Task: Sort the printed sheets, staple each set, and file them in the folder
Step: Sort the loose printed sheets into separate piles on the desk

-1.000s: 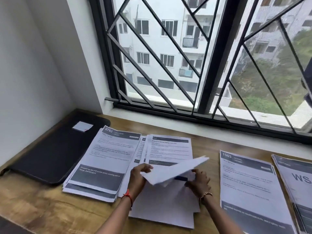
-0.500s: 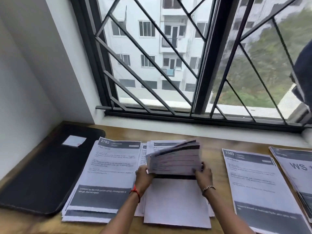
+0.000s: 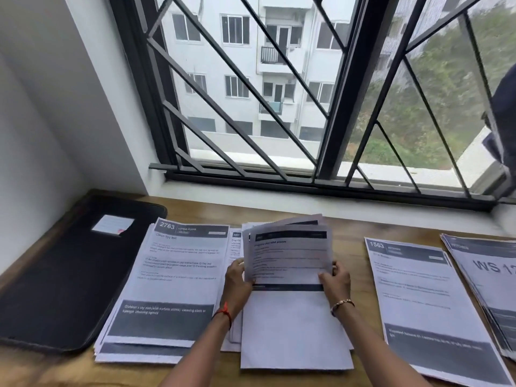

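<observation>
The left hand [image 3: 237, 280] and right hand [image 3: 336, 280] each pinch a side edge of the sheaf [image 3: 287, 255], upright over the middle pile [image 3: 293, 331], so its apparently 3 or 4 uneven sheets could slide askew among neighbouring piles.

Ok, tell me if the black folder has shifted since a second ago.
No. The black folder still lies along the wall, beside the 2763 stack; only the camera moved.
</observation>
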